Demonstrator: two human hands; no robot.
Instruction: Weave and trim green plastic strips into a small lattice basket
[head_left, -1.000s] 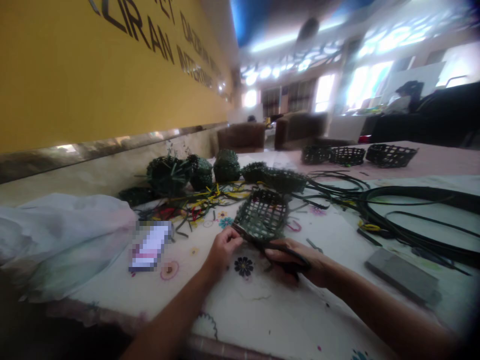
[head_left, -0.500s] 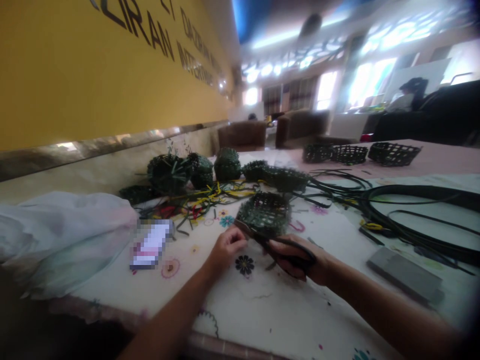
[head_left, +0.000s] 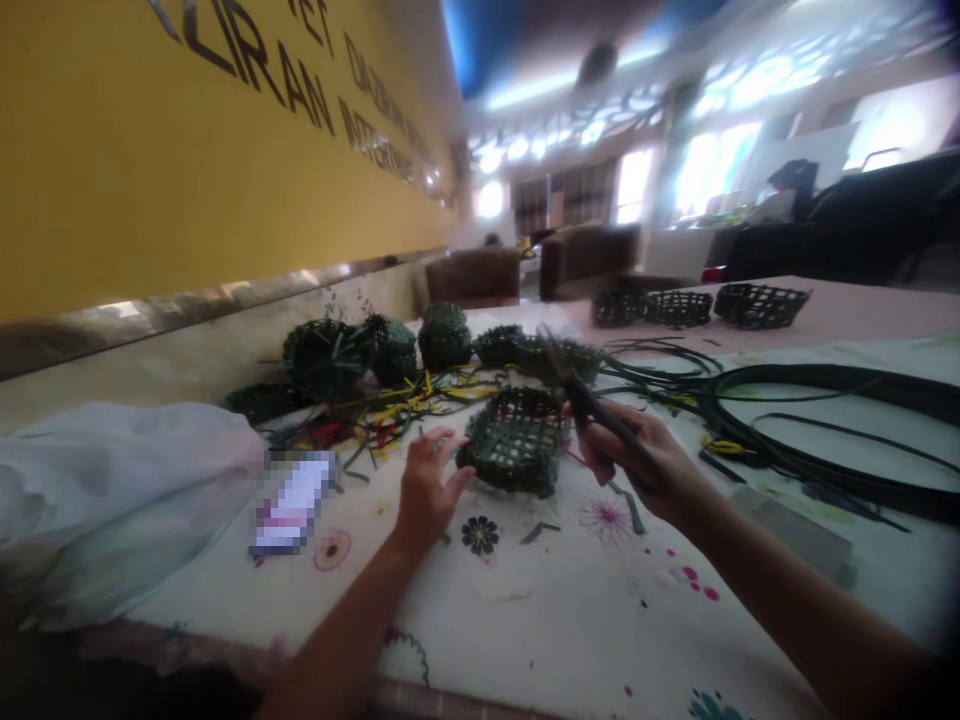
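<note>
A dark green woven basket (head_left: pixel 517 445) lies on the flowered tablecloth (head_left: pixel 555 610) in front of me, its open lattice facing up. Just left of it is my left hand (head_left: pixel 431 480), fingers spread and holding nothing; whether the fingertips touch the basket's edge I cannot tell. My right hand (head_left: pixel 626 450) is closed around the black handles of a pair of scissors (head_left: pixel 592 405), to the right of the basket. The scissors' blades point up and away from me, raised above the cloth and slightly blurred.
Several green woven baskets (head_left: pixel 444 335) stand along the wall, others (head_left: pixel 761 305) at the back right. Cut yellow, red and green strips (head_left: pixel 420 395) lie between. Coiled green strips (head_left: pixel 825 375) and a grey block (head_left: pixel 795 535) are right. A pixelated object (head_left: pixel 296 500) and white plastic bag (head_left: pixel 135 480) are left.
My right hand has lifted the scissors up and away from the basket's near side. My left hand has opened from a closed pinch and shifted left. The view has turned slightly right.
</note>
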